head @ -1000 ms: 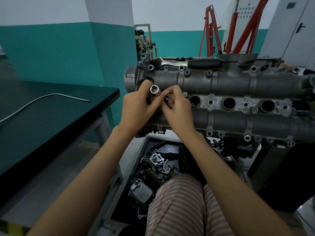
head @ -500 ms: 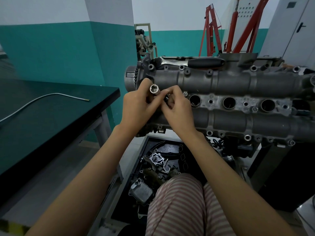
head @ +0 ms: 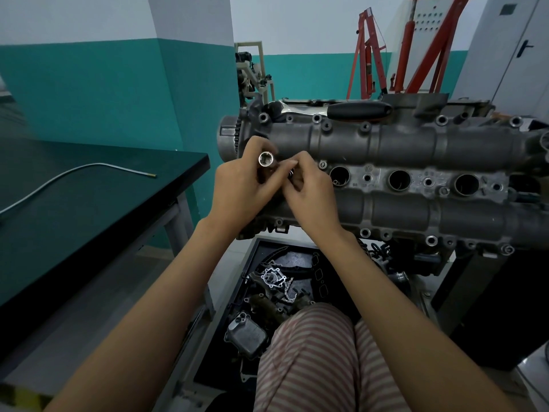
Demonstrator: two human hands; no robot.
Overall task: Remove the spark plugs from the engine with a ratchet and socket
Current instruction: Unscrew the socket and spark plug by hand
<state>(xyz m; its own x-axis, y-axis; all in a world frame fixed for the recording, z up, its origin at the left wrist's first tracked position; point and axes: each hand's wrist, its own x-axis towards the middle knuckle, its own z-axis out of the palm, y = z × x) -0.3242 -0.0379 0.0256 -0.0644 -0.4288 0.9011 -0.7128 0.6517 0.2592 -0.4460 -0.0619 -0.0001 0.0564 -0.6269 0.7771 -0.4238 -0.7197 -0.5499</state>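
A grey engine head (head: 416,150) stands in front of me with three open spark plug wells (head: 399,179) in a row. My left hand (head: 240,191) is closed around a silver socket (head: 266,159), whose open end faces me. My right hand (head: 309,194) pinches a small dark part (head: 291,173) right beside the socket; what it is I cannot tell. Both hands meet over the leftmost end of the head, hiding the well there. A ratchet with a black handle (head: 359,110) lies along the top of the engine.
A dark green workbench (head: 89,197) stands at my left with a bent metal tube (head: 74,171) on it. Below the engine, a black tray (head: 246,281) holds several loose engine parts. Red hoist frames (head: 368,55) stand behind.
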